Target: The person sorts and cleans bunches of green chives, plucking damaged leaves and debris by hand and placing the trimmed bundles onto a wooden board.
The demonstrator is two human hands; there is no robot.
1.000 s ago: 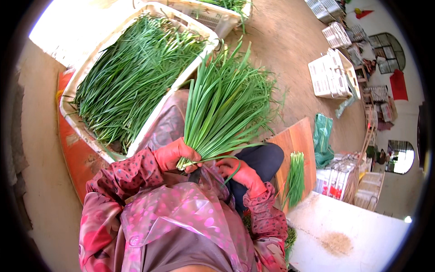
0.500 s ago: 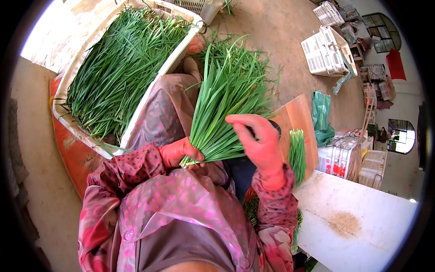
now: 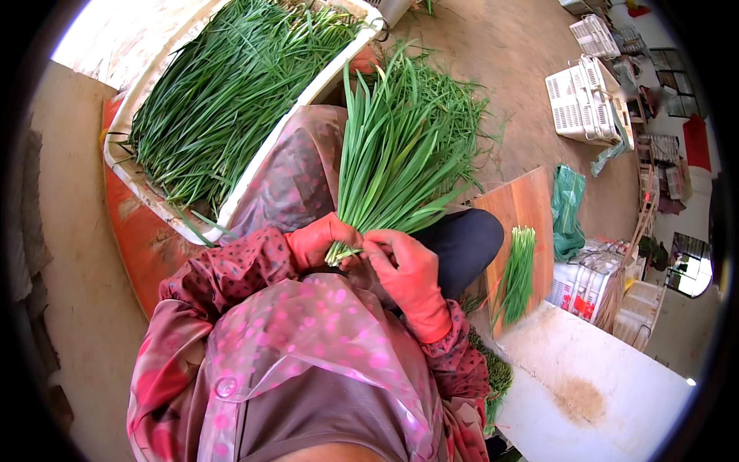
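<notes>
My left hand [image 3: 320, 240], in a red rubber glove, is wrapped round a bunch of garlic chives [image 3: 392, 165] close to its cut ends. The green leaves fan out upward and away from me. My right hand [image 3: 408, 273], gloved the same way, is closed in a pinch at the bunch's lower right side, touching the stems beside the left hand. Its fingertips are partly hidden there. A white plastic crate [image 3: 265, 158], heaped with more garlic chives [image 3: 231, 100], stands at the far left.
Loose greens lie on the floor [image 3: 523, 77] beyond the bunch. At right, a small bundle of chives [image 3: 519, 266] rests on a wooden board [image 3: 493, 204], with a white tabletop [image 3: 608, 377] nearer me. White crates [image 3: 585, 100] and a green bag [image 3: 568, 204] stand farther right.
My right hand has come down and left from its raised place to the base of the bunch. The left hand keeps its hold. The view has shifted a little.
</notes>
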